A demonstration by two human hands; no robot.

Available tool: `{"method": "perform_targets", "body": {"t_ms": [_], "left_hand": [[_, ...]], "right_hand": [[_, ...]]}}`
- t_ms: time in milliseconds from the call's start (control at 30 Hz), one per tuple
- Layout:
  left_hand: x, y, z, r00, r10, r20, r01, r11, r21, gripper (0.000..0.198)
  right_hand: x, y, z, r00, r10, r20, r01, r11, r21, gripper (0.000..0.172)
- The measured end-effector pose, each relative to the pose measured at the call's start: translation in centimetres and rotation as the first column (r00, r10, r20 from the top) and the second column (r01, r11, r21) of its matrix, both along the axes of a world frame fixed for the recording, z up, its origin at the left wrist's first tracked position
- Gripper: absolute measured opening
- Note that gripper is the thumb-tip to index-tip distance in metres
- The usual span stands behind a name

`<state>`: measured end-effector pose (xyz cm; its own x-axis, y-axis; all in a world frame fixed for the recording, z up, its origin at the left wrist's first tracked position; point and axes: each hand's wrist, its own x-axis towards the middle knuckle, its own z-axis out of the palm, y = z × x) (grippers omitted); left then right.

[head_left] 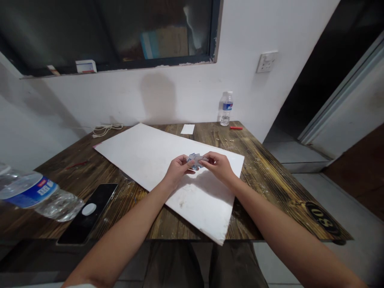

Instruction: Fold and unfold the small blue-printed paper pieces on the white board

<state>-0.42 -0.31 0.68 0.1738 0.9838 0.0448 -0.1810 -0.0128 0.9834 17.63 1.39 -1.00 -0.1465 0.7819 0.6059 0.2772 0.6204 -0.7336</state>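
Both my hands meet over a large white board (150, 156) that lies on a wooden table (270, 160). My left hand (177, 169) and my right hand (219, 165) pinch a small folded piece of paper (195, 161), white with blue marks, between their fingertips. The paper is held just above the board. Both forearms reach in from the bottom of the view.
A black phone (89, 212) lies at the table's near left, beside a plastic water bottle (36, 196) on its side. Another bottle (226, 108) stands at the back by the wall, with a red pen (236, 128) and a white paper slip (187, 129) nearby. A doorway opens at right.
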Motion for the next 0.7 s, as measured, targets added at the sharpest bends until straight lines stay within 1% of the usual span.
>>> {"method": "perform_targets", "body": {"t_ms": [167, 267, 333, 433, 500, 567, 633, 700], "left_hand": [[0.0, 0.0, 0.0, 0.999, 0.011, -0.033, -0.011, 1.000, -0.013, 0.032], [-0.1, 0.1, -0.2, 0.999, 0.020, -0.036, -0.022, 0.999, -0.039, 0.030], [-0.1, 0.2, -0.3, 0.999, 0.019, -0.045, -0.022, 0.998, -0.054, 0.030], [-0.1, 0.3, -0.5, 0.999, 0.011, -0.046, -0.014, 0.998, -0.061, 0.031], [0.0, 0.3, -0.5, 0.999, 0.003, -0.045, -0.006, 0.998, -0.067, 0.031], [0.0, 0.3, -0.6, 0.999, -0.008, -0.038, 0.005, 0.997, -0.077, 0.031], [-0.1, 0.3, -0.6, 1.000, -0.008, -0.017, 0.006, 0.997, -0.083, 0.030], [-0.1, 0.3, -0.6, 1.000, 0.002, 0.012, 0.000, 0.996, -0.087, 0.030]], "right_hand": [[0.0, -0.2, 0.1, 1.000, -0.020, 0.005, 0.019, 0.999, 0.045, 0.030], [0.1, -0.5, 0.3, 0.998, -0.064, -0.013, 0.065, 0.995, 0.073, 0.027], [0.1, -0.8, 0.6, 0.995, -0.089, -0.044, 0.094, 0.988, 0.125, 0.025], [0.2, -1.1, 1.0, 0.994, -0.089, -0.057, 0.100, 0.964, 0.245, 0.017], [0.2, -1.1, 1.0, 0.996, -0.088, -0.002, 0.083, 0.941, 0.329, 0.013], [0.2, -0.9, 0.7, 0.991, -0.094, 0.099, 0.048, 0.918, 0.393, 0.013], [0.1, -0.6, 0.3, 0.974, -0.097, 0.206, 0.000, 0.907, 0.422, 0.013], [0.0, -0.2, -0.2, 0.962, -0.093, 0.256, -0.024, 0.908, 0.419, 0.013]]}}
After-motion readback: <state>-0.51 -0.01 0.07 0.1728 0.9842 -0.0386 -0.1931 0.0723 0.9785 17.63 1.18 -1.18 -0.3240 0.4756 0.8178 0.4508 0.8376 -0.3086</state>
